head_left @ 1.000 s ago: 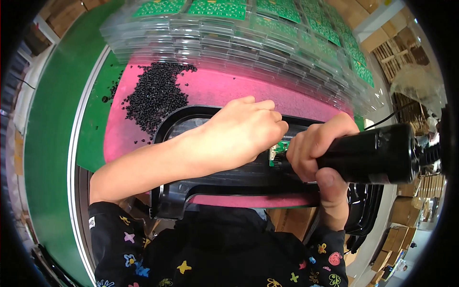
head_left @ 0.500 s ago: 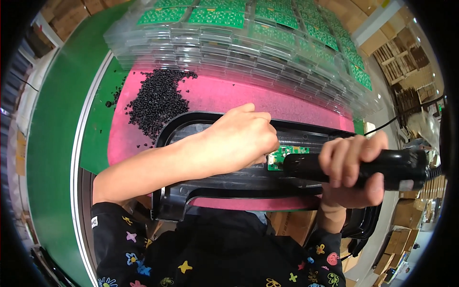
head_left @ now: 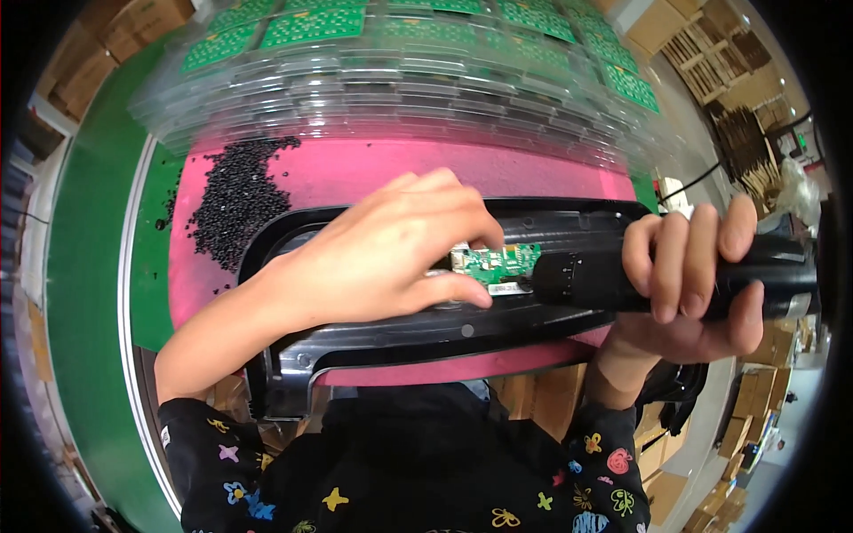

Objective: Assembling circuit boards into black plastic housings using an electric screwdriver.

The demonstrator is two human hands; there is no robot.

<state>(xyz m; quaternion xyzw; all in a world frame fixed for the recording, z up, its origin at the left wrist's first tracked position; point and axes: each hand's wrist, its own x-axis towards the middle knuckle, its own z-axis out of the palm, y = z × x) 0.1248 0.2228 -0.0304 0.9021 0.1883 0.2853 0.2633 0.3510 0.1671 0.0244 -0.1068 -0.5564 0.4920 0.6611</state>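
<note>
A small green circuit board (head_left: 502, 261) sits in a long black plastic housing (head_left: 373, 342) in front of me. My left hand (head_left: 400, 244) hovers at the board's left end, thumb and fingers apart on either side of it; whether a fingertip touches the board I cannot tell. My right hand (head_left: 693, 284) is wrapped round a black electric screwdriver (head_left: 582, 282) lying almost level. Its nose points left at the board's right end, and its bit is barely visible there.
Behind the housing, clear plastic trays (head_left: 355, 98) of green circuit boards are stacked on a pink mat (head_left: 342, 169). A heap of small black screws (head_left: 235, 200) spreads at the left of the mat. Cardboard boxes (head_left: 755, 391) stand at the right.
My left hand has opened from a closed shape, its thumb and fingers now spread by the board. The whole view has shifted slightly. My right hand still grips the screwdriver, its nose at the board.
</note>
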